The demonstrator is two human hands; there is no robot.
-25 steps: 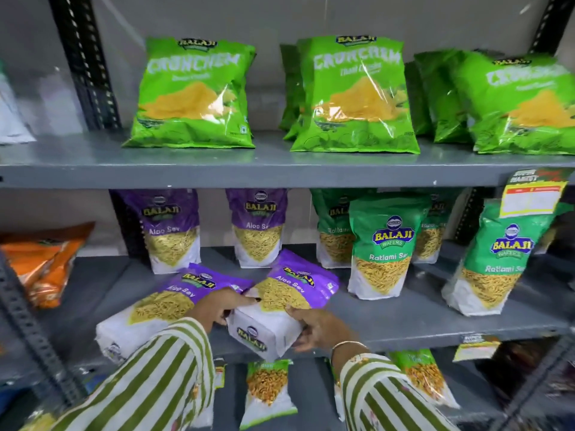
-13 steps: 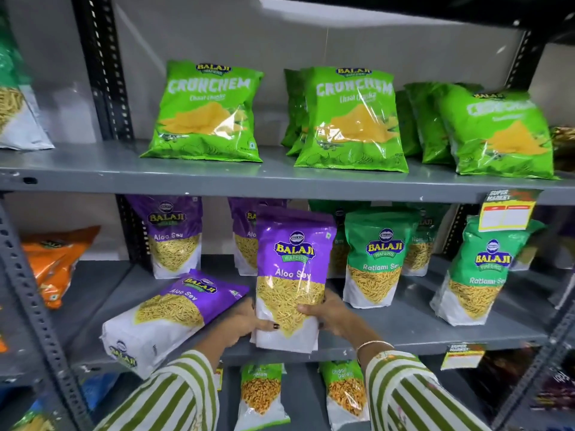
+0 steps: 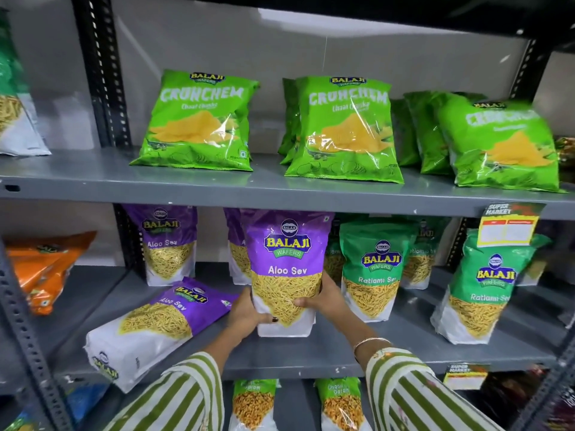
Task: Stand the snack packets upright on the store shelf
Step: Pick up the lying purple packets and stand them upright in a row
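The purple Aloo Sev packet (image 3: 286,272) stands upright on the middle shelf (image 3: 342,353), near its front edge. The left hand (image 3: 249,315) and right hand (image 3: 326,298) clamp its lower sides — likely steadying the flat base so it settles. At eight o'clock, just beside it, a second Aloo Sev packet (image 3: 155,325) lies flat, yet to be stood. Purple packets in view: four — two more upright behind. At three o'clock, green Ratlami Sev packets (image 3: 373,272) stand upright; their count is unclear.
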